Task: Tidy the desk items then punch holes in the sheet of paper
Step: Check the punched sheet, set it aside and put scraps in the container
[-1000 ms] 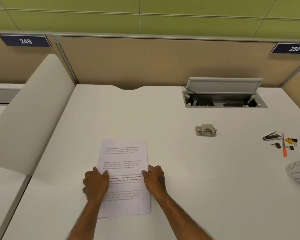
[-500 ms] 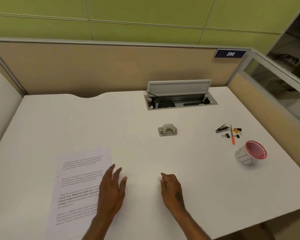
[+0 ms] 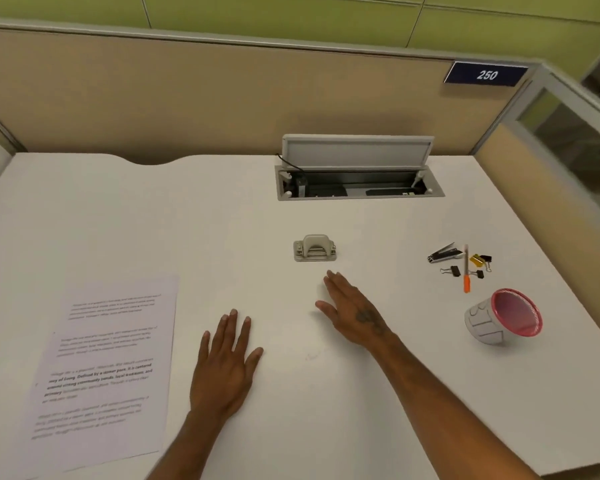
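A printed sheet of paper (image 3: 108,362) lies flat at the front left of the white desk (image 3: 222,220). A small grey hole punch (image 3: 314,248) stands mid-desk. My right hand (image 3: 352,310) hovers just in front of the punch, fingers stretched toward it, holding nothing. My left hand (image 3: 226,365) rests flat on the desk to the right of the paper, empty. At the right lie a nail clipper (image 3: 444,253), an orange-tipped pen (image 3: 466,270) and several binder clips (image 3: 478,263). A pink-rimmed mesh cup (image 3: 504,317) lies on its side in front of them.
An open cable hatch (image 3: 357,174) with its lid raised sits at the back of the desk. Beige partition walls (image 3: 222,98) close the back and right side. The desk's front edge runs near the bottom right.
Both hands have left the paper. The view swung right, so the paper now sits at the left. My right hand has reached forward toward the hole punch; the left hand rests beside the sheet.
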